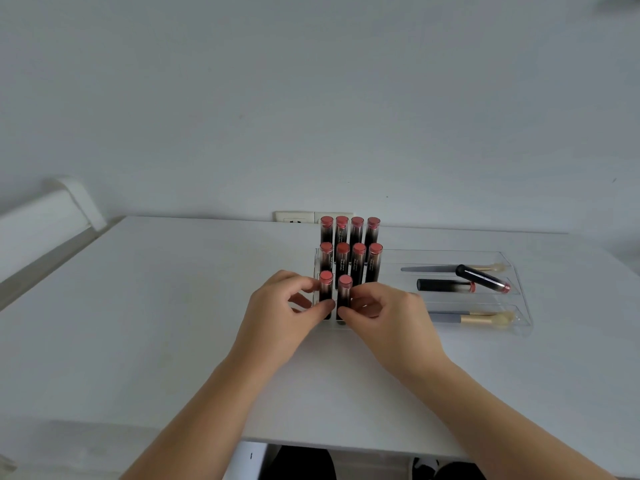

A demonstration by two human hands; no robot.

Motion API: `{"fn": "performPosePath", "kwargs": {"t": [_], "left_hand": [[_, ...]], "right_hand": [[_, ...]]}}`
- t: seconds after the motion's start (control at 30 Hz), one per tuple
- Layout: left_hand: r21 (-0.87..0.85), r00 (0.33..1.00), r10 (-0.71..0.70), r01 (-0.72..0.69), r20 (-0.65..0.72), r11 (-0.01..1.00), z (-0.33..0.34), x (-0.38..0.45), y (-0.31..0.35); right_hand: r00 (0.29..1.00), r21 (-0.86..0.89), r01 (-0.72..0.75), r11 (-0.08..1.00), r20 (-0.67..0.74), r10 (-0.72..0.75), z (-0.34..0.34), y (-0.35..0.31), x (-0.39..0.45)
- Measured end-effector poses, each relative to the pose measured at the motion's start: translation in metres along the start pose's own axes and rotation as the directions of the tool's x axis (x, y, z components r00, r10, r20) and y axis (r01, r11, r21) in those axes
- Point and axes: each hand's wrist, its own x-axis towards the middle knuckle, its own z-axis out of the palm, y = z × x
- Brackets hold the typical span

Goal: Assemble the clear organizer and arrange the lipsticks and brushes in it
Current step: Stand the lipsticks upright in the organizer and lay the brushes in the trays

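fingers: i see the left hand (282,306) with its fingers curled round the front left lipstick (326,292), thumb low on the tube. the right hand (384,311) pinches the front right lipstick (344,296) the same way.
lipsticks standing: ten in all, upright in the clear organizer (316,268). four in the back row (349,228), four in the middle row (350,258), two in the front row. all have pink tops and dark bodies.
tray part: a clear tray (519,292) sits just to the right of the standing rows, with three long steps.
in the tray: two lipsticks lying down (446,285) on the middle step, one tilted across the other. a brush (450,268) lies on the back step and two brushes (471,317) on the front step.
desk: white desk (173,306), and everything sits on it near the back edge.
wall: a white socket (294,217) is just behind the back row.
arms: both bare arms reach in from the bottom.
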Motion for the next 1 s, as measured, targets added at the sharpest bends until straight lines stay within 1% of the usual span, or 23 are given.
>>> {"fn": "performPosePath", "kwargs": {"t": [0.1,0.3,0.63,1.0], "left_hand": [[-0.008,1.000,-0.012,0.012,0.010,1.000,0.0008,-0.0014,-0.0029],[-0.010,1.000,-0.015,0.015,0.016,1.000,0.0013,-0.0040,-0.0050],[-0.021,1.000,0.012,-0.012,0.008,1.000,0.0019,-0.0048,-0.0036],[0.000,0.999,0.046,-0.046,0.009,0.999,0.0022,-0.0046,-0.0027]], "right_hand": [[1.000,-0.019,0.000,1.000,-0.002,0.000,0.0021,-0.0007,0.0001],[1.000,0.001,-0.018,1.000,-0.012,0.018,0.0041,-0.0021,-0.0014],[0.996,0.011,-0.054,0.998,-0.070,0.055,0.0056,-0.0009,-0.0030],[0.995,-0.017,-0.064,0.998,-0.082,0.063,0.0077,0.0015,-0.0012]]}}
